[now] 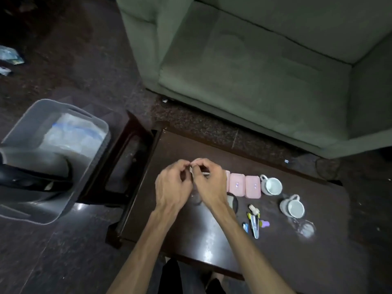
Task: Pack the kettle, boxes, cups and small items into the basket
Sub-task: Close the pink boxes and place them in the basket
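Observation:
My left hand [172,185] and my right hand [209,181] meet above the dark table [212,240], fingers pinched together on a small pale item [194,167] that they mostly hide. Right of them lie two pink boxes [237,185] [252,187], with a third partly behind my right hand. Two white cups [272,185] [293,207] stand further right. Small items lie in front: nail clippers [254,225], a purple piece [265,223], a blue piece [245,227]. The grey basket [99,126] sits on the floor at left, holding the kettle [31,172] and a clear bag [74,136].
A green sofa [254,66] stands beyond the table. A dark wooden stool frame [118,166] sits between basket and table. A black round object [233,201] lies by my right wrist. White powder marks [306,229] stain the table at right. Litter [9,57] lies on the floor far left.

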Action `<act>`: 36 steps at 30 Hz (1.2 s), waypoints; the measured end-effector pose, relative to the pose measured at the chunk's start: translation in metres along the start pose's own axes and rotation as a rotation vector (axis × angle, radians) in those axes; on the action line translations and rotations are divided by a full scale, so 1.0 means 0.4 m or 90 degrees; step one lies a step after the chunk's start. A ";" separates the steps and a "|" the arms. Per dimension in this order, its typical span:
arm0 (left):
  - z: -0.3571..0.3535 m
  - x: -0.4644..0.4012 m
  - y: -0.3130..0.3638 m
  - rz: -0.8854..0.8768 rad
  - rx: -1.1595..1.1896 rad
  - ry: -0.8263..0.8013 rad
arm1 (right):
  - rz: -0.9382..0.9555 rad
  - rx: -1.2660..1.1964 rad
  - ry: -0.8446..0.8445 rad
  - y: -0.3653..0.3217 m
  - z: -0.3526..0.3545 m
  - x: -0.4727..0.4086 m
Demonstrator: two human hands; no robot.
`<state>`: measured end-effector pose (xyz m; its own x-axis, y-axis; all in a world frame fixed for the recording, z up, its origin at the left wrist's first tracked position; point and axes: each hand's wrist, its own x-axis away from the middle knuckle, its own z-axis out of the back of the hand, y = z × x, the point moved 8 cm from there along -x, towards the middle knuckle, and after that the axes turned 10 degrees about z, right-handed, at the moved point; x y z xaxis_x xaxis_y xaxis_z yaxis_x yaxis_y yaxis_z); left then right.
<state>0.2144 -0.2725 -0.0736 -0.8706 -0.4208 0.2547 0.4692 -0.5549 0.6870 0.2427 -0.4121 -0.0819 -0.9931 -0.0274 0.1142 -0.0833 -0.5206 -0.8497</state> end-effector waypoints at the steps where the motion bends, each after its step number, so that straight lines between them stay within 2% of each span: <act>1: -0.037 0.027 0.021 0.000 -0.005 -0.016 | -0.020 -0.007 0.016 0.033 0.045 0.016; 9: -0.277 0.182 0.092 0.098 -0.065 -0.110 | -0.160 0.050 0.121 0.297 0.362 0.117; 13: -0.322 0.207 0.086 0.129 -0.110 -0.104 | -0.207 0.093 0.104 0.388 0.424 0.135; 20: -0.371 0.132 0.097 0.071 -0.214 -0.126 | -0.190 0.192 -0.040 0.477 0.407 0.048; 22: -0.402 0.089 0.126 -0.001 -0.248 -0.160 | -0.150 0.242 -0.109 0.491 0.384 0.014; 25: -0.477 0.017 0.178 -0.130 -0.325 -0.241 | -0.036 0.401 -0.240 0.499 0.327 -0.037; 28: -0.563 -0.041 0.199 -0.185 -0.414 -0.297 | 0.023 0.528 -0.352 0.522 0.264 -0.065; 36: -0.670 -0.069 0.143 -0.223 -0.534 -0.368 | 0.083 0.607 -0.425 0.556 0.178 -0.083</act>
<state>0.3051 -0.4851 -0.2237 -0.8106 0.1381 0.5690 -0.0594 -0.9862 0.1547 0.2629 -0.5876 -0.2380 -0.7252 -0.4233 0.5430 0.3936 -0.9020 -0.1775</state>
